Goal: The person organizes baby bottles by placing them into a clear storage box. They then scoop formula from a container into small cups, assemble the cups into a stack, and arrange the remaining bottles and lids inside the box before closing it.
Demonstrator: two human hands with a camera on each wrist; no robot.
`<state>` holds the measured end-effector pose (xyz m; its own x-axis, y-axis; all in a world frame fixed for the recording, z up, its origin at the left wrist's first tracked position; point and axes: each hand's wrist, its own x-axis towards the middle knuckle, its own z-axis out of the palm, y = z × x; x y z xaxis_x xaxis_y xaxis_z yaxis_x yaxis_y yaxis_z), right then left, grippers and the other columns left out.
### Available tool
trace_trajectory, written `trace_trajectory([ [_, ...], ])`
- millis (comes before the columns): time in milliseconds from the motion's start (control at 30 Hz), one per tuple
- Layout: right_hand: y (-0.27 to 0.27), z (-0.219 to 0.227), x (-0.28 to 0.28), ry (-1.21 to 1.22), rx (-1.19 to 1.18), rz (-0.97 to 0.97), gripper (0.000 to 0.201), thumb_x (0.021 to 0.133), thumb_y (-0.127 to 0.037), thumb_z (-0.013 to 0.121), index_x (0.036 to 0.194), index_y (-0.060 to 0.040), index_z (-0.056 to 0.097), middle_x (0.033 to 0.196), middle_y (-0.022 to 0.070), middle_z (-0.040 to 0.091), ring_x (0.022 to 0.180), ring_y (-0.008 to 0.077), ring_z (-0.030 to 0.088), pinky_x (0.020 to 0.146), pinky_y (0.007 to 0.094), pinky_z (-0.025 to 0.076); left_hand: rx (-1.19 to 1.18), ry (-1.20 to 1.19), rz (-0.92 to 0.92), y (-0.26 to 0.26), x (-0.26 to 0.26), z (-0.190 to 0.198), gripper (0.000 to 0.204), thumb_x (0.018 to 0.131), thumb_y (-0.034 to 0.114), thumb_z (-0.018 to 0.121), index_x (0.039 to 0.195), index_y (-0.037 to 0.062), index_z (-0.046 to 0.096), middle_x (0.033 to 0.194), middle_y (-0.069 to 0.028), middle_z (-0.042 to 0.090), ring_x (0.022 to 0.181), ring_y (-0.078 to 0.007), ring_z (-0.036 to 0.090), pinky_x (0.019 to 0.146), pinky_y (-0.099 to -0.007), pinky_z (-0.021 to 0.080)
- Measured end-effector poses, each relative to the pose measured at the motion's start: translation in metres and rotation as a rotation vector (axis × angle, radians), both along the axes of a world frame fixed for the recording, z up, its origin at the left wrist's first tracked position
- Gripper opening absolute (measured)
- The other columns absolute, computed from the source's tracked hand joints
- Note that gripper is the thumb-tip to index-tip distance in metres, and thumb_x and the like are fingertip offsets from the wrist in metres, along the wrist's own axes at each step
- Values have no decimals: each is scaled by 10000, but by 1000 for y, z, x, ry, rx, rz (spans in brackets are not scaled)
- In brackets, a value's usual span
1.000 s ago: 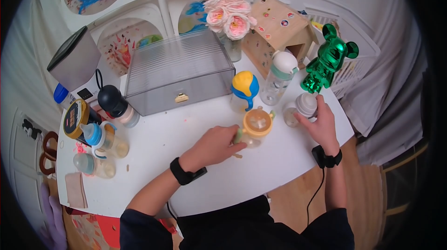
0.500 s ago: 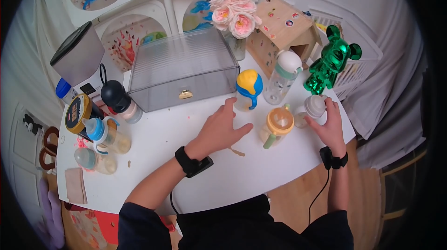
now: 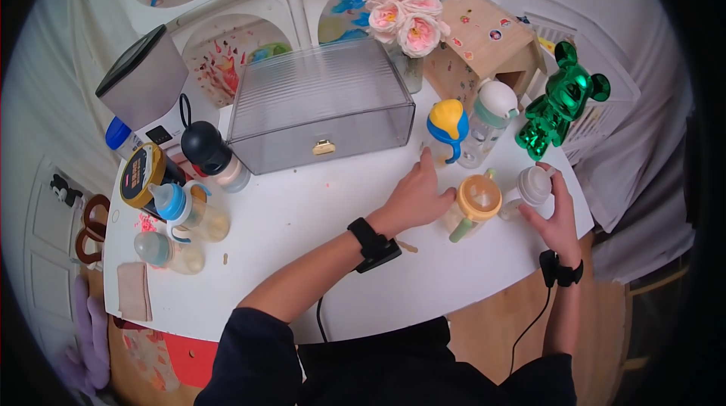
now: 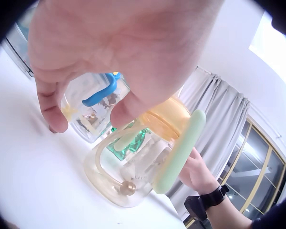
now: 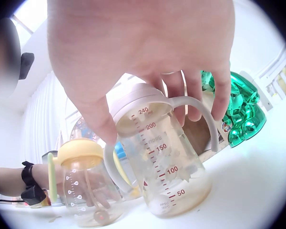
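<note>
My left hand (image 3: 435, 179) lies open on the white table (image 3: 302, 217), fingers reaching toward a yellow-and-blue sippy cup (image 3: 447, 131). Its thumb touches the orange-lidded cup with green handles (image 3: 476, 203). In the left wrist view the left hand (image 4: 88, 117) has its thumb on that orange-lidded cup (image 4: 148, 157), with the blue-handled cup (image 4: 93, 112) behind it. My right hand (image 3: 546, 198) grips a pale-lidded measuring cup (image 3: 533, 186) from above near the table's right edge. The right wrist view shows the right hand (image 5: 150, 117) curled over this cup (image 5: 164, 157), beside the orange-lidded cup (image 5: 88, 186).
A clear drawer box (image 3: 321, 103), pink flowers (image 3: 404, 12), a wooden house (image 3: 488, 46), a green bear figure (image 3: 560, 107) and a white-capped bottle (image 3: 490, 122) stand at the back. Several baby bottles (image 3: 185, 209) and a grey appliance (image 3: 144, 84) crowd the left.
My left hand let go of the orange-lidded cup, which now stands further right, and stretched toward the yellow-and-blue cup. The right hand kept its hold on the pale-lidded cup.
</note>
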<state>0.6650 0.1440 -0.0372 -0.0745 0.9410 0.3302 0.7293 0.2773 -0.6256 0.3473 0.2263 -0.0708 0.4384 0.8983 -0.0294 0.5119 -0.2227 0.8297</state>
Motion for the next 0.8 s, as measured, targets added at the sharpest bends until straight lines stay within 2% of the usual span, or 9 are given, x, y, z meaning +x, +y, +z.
trace_trajectory([
  [133,0,-6,-3,-3,93,13,864,815,-101,863,1582,-37,470,1545,157,572,1400,318,582,1185,439,448,-33,-24,19,-3,13,3,1084,978,307,721,1622,-228,32,1472,-498,469,1321,-579,595,1134,-503,515],
  [233,-2,-10,-4,-26,122,8,902,814,-90,850,1613,-41,436,1601,165,513,1466,324,520,1219,458,415,93,-5,90,-4,27,-8,1073,991,338,724,1623,-232,71,1461,-431,521,1199,-430,712,993,-450,590],
  [333,-9,-5,-8,-26,173,-28,913,811,-92,821,1627,-26,419,1644,186,458,1521,352,447,1248,475,371,6,1,49,-14,24,1,1037,988,329,725,1631,-205,109,1443,-420,534,1206,-449,693,1029,-469,569],
  [500,-58,23,-35,-338,483,-132,734,828,-114,755,1512,-5,513,1587,271,489,1461,466,470,1214,543,382,346,129,85,-25,-45,17,866,953,275,765,1588,-113,322,1405,-371,566,1256,-490,628,1095,-518,514],
  [567,-81,26,-50,-276,574,9,655,803,-130,766,1429,-58,586,1513,264,538,1346,439,545,1103,551,464,602,143,200,-30,-82,28,724,942,220,775,1526,-39,434,1358,-315,589,1215,-494,629,1039,-517,535],
  [600,-92,30,-57,-272,615,107,629,791,-138,777,1397,-75,619,1492,251,556,1303,425,572,1065,542,491,618,192,273,-33,-99,34,689,923,188,792,1495,-21,469,1304,-292,593,1186,-488,622,1014,-526,532],
  [667,-104,47,-78,-279,637,297,571,767,-146,793,1325,-102,679,1439,225,592,1214,403,612,989,524,531,689,282,356,-32,-128,44,664,891,151,804,1442,-51,494,1279,-283,571,1173,-467,612,989,-519,548],
  [733,-87,77,-112,-306,601,501,508,741,-148,804,1243,-123,732,1375,198,627,1123,388,642,913,507,558,779,383,408,-31,-144,45,627,881,142,818,1409,-39,532,1253,-264,585,1162,-453,624,969,-501,547],
  [800,-59,93,-149,-348,634,534,421,730,-169,825,1144,-117,772,1293,154,658,1063,393,661,890,501,577,838,537,433,-26,-157,46,523,876,162,823,1319,-2,600,1184,-217,632,1127,-402,644,925,-468,563],
])
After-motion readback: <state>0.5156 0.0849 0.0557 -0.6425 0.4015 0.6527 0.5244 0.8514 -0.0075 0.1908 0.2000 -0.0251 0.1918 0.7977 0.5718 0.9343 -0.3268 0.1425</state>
